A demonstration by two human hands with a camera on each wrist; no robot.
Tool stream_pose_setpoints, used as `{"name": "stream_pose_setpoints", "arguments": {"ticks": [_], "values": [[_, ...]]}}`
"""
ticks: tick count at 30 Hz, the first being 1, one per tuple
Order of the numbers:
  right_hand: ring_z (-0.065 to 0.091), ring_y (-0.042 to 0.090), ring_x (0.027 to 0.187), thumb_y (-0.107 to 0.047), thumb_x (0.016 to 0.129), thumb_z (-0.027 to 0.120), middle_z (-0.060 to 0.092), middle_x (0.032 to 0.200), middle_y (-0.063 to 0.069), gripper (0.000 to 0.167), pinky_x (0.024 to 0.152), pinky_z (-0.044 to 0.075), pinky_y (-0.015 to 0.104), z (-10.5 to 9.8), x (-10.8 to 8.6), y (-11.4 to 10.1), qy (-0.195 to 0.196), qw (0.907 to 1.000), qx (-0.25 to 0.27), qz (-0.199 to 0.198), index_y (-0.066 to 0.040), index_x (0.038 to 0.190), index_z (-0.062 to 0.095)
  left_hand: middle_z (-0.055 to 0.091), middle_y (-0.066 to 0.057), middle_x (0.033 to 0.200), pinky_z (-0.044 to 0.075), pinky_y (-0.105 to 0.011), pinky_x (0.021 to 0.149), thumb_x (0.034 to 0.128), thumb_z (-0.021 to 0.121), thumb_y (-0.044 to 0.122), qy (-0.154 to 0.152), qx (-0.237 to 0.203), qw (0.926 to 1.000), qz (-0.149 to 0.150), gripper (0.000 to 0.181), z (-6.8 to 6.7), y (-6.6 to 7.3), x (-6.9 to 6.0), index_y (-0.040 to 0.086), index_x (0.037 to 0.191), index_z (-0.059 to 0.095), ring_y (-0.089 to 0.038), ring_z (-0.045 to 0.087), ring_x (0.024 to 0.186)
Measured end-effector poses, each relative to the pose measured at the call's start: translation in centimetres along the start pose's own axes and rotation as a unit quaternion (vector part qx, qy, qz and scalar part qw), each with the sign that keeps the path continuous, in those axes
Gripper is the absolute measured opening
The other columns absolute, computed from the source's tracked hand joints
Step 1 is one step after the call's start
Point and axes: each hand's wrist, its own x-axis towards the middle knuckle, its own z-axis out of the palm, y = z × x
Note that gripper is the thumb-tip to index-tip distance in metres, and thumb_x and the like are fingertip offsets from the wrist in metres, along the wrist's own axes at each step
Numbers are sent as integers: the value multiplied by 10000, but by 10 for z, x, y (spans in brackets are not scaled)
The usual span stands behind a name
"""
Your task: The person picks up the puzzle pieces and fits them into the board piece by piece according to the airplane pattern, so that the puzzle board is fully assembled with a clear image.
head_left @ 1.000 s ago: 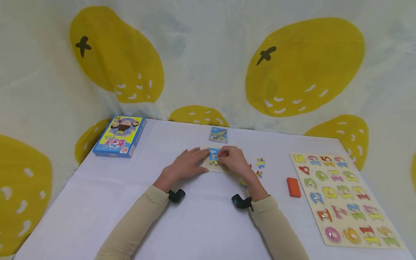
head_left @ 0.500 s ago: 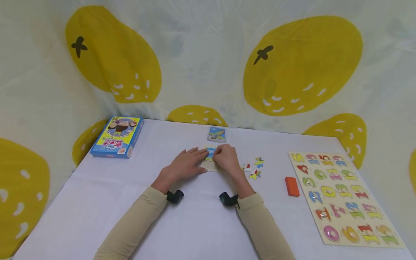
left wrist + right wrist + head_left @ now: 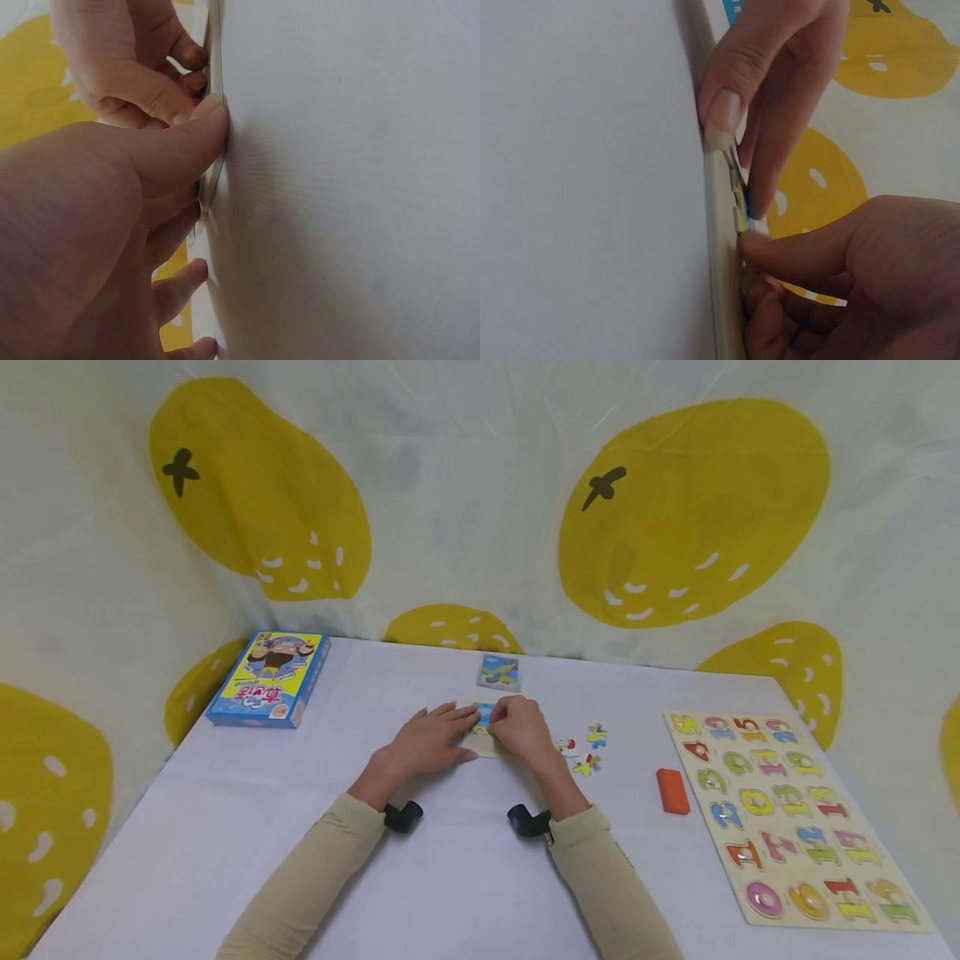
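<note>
My left hand [image 3: 427,739] lies with fingers extended on the left side of a small pale board [image 3: 486,747]; its thumb is at the board's near edge in the left wrist view. Blue and yellow puzzle pieces [image 3: 482,717] sit on the board's far part. Over its right side, my right hand [image 3: 521,727] has thumb and fingers curled together, pinching a small piece mostly hidden by the fingertips. From the side, the right hand [image 3: 862,270] is low against the board [image 3: 721,262]. Several loose pieces [image 3: 597,736] lie to the right of the right hand.
Behind the board is a small picture card [image 3: 499,672]. A blue and yellow box [image 3: 268,678] lies at the back left. On the right are an orange block [image 3: 672,791] and a large number board [image 3: 787,818]. A fruit-patterned cloth [image 3: 465,485] hangs behind the table.
My right hand and forearm have shifted left, uncovering more of the loose pieces. The right fingers have moved over the pieces on the board. My left hand has stayed on the board's left side.
</note>
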Motion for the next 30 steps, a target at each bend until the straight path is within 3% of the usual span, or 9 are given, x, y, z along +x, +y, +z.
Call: {"name": "stream_pose_setpoints", "arguments": {"ticks": [17, 30], "values": [[594, 210, 779, -88, 887, 673, 700, 850, 71, 64, 674, 482, 274, 3, -1, 1, 58, 10000, -48, 52, -67, 872, 732, 344, 50, 1618, 238, -628, 1188, 950, 610, 499, 30, 169, 9998, -64, 705, 2, 0, 0, 227, 1550, 358, -281, 271, 1525], [556, 207, 757, -71, 877, 651, 638, 796, 63, 46, 677, 445, 283, 0, 0, 3, -121, 9995, -117, -249, -69, 874, 697, 318, 53, 1630, 227, -634, 1190, 965, 584, 502, -36, 290, 9996, -52, 703, 2, 1, 0, 234, 1563, 330, -288, 253, 1531]]}}
